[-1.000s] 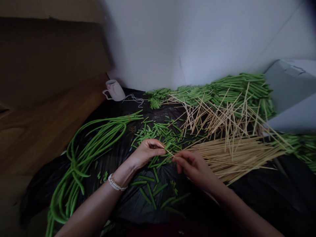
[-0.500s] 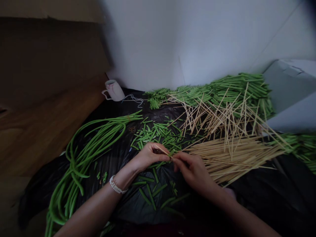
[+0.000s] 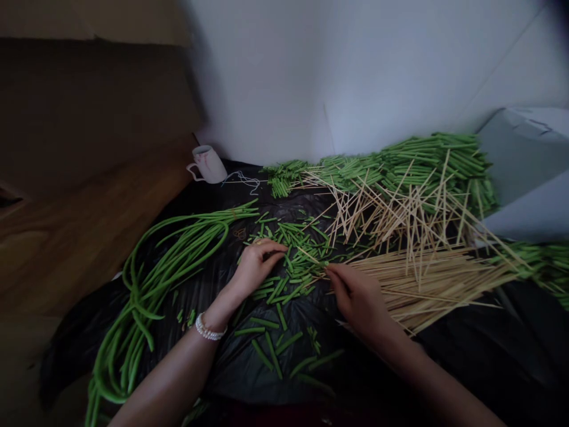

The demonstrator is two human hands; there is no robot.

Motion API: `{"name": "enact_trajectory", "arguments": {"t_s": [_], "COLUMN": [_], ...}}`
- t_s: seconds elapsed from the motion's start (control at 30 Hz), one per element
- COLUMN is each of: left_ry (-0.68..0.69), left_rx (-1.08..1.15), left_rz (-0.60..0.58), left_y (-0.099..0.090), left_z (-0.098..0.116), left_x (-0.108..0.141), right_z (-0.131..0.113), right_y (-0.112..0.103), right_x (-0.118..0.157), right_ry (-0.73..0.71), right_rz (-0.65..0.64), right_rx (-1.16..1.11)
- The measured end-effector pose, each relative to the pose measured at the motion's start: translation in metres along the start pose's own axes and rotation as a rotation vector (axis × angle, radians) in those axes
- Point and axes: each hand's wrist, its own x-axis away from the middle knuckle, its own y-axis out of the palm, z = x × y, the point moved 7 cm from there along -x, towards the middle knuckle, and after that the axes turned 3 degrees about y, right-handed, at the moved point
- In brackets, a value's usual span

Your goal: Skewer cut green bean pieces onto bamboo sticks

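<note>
My left hand (image 3: 258, 267), with a beaded bracelet at the wrist, reaches over the pile of cut green bean pieces (image 3: 293, 237); its thumb and fingertips are close together at the pile, and whether a piece is between them is too small to tell. My right hand (image 3: 360, 296) pinches a thin wooden skewer (image 3: 307, 255) that points up and left, with a bit of green near the fingertips. Right of that hand lies a stack of bare skewers (image 3: 435, 279). Loose bean pieces (image 3: 273, 353) are spread on the black plastic sheet (image 3: 249, 379) below the hands.
Long whole beans (image 3: 146, 279) lie looped at the left. A white mug (image 3: 208, 165) stands behind them beside tangled string. Skewered bean pieces (image 3: 409, 160) are heaped along the pale wall, their sticks crossing toward the front. A whitish box (image 3: 528, 172) is at the right.
My left hand has let go of the skewer and moved left and up to the cut pieces. My right hand has shifted slightly right, still holding the skewer.
</note>
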Motion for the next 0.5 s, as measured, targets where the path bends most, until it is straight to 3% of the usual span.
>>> {"name": "enact_trajectory", "arguments": {"t_s": [0.13, 0.27, 0.37, 0.5], "left_ry": [0.209, 0.236, 0.166, -0.142], "left_rx": [-0.273, -0.322, -0.214, 0.199], "left_rz": [-0.103, -0.084, 0.001, 0.115], "left_y": [0.014, 0.013, 0.005, -0.003], "left_z": [0.009, 0.011, 0.012, -0.003], "left_x": [0.005, 0.005, 0.002, 0.002], "right_z": [-0.004, -0.007, -0.009, -0.014], "right_y": [0.008, 0.006, 0.004, 0.001], "right_x": [0.005, 0.005, 0.005, 0.006], "right_ry": [-0.086, -0.115, -0.126, -0.196], "right_rz": [-0.023, 0.002, 0.038, 0.076], "right_rx": [0.161, 0.184, 0.198, 0.297]}}
